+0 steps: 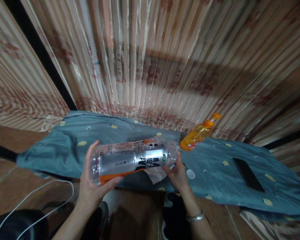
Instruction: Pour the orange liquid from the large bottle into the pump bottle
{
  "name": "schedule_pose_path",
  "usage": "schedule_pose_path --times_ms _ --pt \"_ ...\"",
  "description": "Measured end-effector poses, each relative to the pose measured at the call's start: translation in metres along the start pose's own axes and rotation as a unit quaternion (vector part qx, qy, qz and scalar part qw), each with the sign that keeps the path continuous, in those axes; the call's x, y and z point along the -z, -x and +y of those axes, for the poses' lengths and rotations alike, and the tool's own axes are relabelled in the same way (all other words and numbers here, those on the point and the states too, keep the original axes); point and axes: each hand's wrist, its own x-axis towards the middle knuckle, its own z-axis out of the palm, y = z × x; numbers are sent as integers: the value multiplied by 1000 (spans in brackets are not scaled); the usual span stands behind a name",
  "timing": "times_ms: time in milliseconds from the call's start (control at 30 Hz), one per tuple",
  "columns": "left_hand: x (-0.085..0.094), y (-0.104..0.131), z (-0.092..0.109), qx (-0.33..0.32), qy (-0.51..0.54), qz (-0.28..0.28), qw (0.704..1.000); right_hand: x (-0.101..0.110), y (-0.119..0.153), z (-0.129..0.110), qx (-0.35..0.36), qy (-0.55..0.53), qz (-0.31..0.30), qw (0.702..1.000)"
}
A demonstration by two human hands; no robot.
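Observation:
A large clear plastic bottle (133, 159) with a silver and orange label lies sideways between my two hands, above the near side of the cloth-covered surface. My left hand (92, 181) wraps round its left end, thumb along the underside. At the right end, my right hand (177, 171) grips the narrower part of the bottle. Beneath it, partly hidden, a pale sheet of tissue or paper (156, 175) shows. A white round cap-like disc (190, 174) lies on the cloth just right of my right hand.
An orange pump bottle (197, 135) stands at the back of the teal patterned cloth (215, 166). To the right lies a black phone (248, 175). Striped curtains (150, 66) hang behind, with dark poles at the sides. A white cable (40, 190) loops at lower left.

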Motion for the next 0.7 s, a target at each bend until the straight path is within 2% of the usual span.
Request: schedule_pose_path --times_ms 100,333,700 --pt "-1 0 4 -2 -2 -10 1000 1 0 -1 -11 0 -6 1000" --pt "-4 2 10 6 4 5 1000 4 -1 -8 -36 24 -14 999" --pt "-5 2 8 -21 -6 12 1000 3 0 1 -32 29 -5 999"
